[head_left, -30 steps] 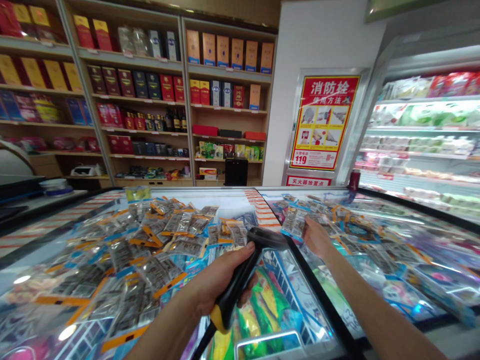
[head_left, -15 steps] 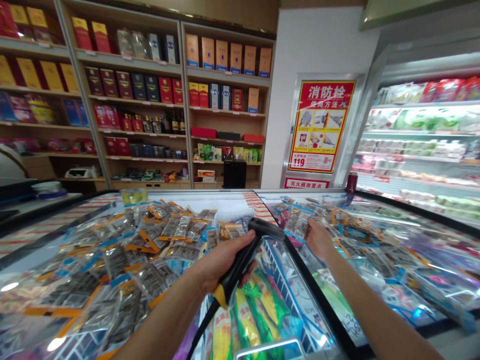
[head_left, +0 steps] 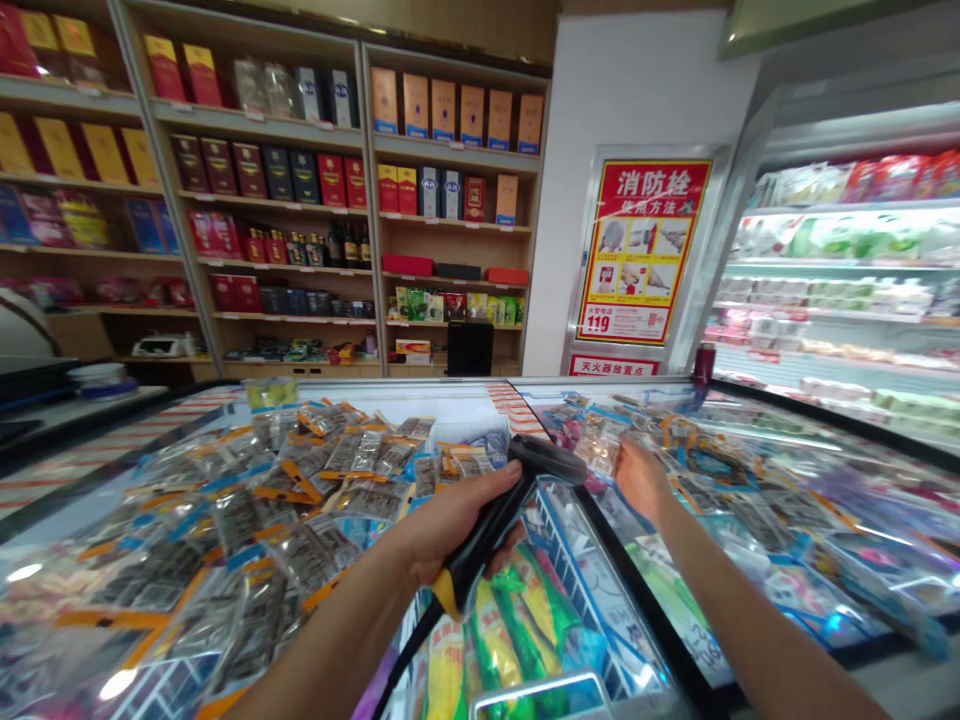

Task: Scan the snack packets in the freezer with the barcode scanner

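My left hand (head_left: 469, 520) is wrapped round the handle of a black and yellow barcode scanner (head_left: 487, 530), thumb on its upper part. The scanner's head points right, and its cord runs down toward me. My right hand (head_left: 641, 480) grips the edge of a small clear packet (head_left: 600, 442), held upright in front of the scanner's head; its fingers are partly hidden. To the left, many similar packets (head_left: 367, 450) with orange and blue edges lie heaped on the freezer's glass top. Under the scanner, yellow and green corn packs (head_left: 495, 630) show inside the freezer.
More packets (head_left: 780, 505) are spread on the glass at right. A black freezer frame bar (head_left: 637, 590) runs between the two sides. Behind stand shelves of boxed goods (head_left: 442, 110), a red fire hydrant poster (head_left: 643, 250) and a lit chiller (head_left: 847, 240).
The scanner's head has shifted slightly right, toward the packet in my right hand. That packet is tilted a little differently and catches more light.
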Demonstrator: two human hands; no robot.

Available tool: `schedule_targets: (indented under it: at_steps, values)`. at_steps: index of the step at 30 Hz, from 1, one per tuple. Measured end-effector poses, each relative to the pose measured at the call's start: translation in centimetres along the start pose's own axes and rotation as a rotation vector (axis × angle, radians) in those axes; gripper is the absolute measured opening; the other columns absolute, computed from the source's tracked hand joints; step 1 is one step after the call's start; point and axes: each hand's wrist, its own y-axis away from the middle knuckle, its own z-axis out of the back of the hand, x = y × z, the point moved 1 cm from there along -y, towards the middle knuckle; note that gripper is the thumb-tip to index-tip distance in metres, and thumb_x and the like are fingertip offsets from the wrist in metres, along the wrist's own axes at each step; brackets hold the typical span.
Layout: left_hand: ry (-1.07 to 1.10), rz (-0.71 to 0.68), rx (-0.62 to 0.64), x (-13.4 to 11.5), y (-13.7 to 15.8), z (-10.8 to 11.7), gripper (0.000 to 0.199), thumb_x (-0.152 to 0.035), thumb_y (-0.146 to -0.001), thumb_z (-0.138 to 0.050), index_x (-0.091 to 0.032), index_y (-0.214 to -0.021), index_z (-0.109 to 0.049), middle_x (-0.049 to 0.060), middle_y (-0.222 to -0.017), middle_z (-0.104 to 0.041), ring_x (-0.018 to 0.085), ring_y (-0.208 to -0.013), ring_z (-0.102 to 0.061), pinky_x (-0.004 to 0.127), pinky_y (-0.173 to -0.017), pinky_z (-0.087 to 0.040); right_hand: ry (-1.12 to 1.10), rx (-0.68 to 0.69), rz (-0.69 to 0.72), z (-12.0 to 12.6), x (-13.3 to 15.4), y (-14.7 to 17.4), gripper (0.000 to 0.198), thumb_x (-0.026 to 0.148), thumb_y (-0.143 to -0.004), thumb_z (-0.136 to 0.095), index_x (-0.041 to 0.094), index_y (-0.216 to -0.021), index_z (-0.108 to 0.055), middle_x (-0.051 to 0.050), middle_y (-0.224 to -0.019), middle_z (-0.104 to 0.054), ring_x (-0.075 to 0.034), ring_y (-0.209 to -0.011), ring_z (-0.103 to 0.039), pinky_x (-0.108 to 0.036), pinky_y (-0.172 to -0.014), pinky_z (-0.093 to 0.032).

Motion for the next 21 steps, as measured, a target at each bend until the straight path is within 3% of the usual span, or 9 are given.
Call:
schedule_targets:
  at_steps: [6,13,21]
  values:
    - [-0.031,0.003,0.056,-0.8,0.6,-0.3,0.042,-0.054,-0.068,-0.048,-0.014,-0.078,-0.048,-0.002,-0.051,-0.049,0.007,-0.037,-0.044,0.018,-0.037,-0.029,-0.070,-0.039,-0.042,0.0,0.3,0.0,0.016,0.019,-0.074,-0.044,0.019,-0.079,-0.058,0.000,-0.070,-0.068,-0.017,-0.069,-0.063,-0.030,-0.065,-0.053]
    - [-0.304,-0.100,0.004,-2.6,0.3,1.0,0.044,-0.056,-0.068,-0.047,-0.012,-0.075,-0.050,0.000,-0.055,-0.052,0.008,-0.040,-0.046,0.019,-0.037,-0.030,-0.115,-0.061,0.008,-0.4,1.2,0.5,0.018,0.014,-0.074,-0.042,0.021,-0.081,-0.058,0.002,-0.067,-0.067,-0.013,-0.065,-0.063,-0.025,-0.060,-0.053]
    - [-0.310,-0.050,0.037,-1.7,-0.7,0.6,0.050,-0.060,-0.066,-0.045,-0.012,-0.075,-0.051,0.001,-0.054,-0.053,0.007,-0.037,-0.044,0.019,-0.036,-0.028,-0.086,-0.081,0.007,-0.2,1.5,0.5,0.019,0.015,-0.076,-0.039,0.019,-0.079,-0.056,0.000,-0.066,-0.066,-0.015,-0.060,-0.063,-0.028,-0.055,-0.054]
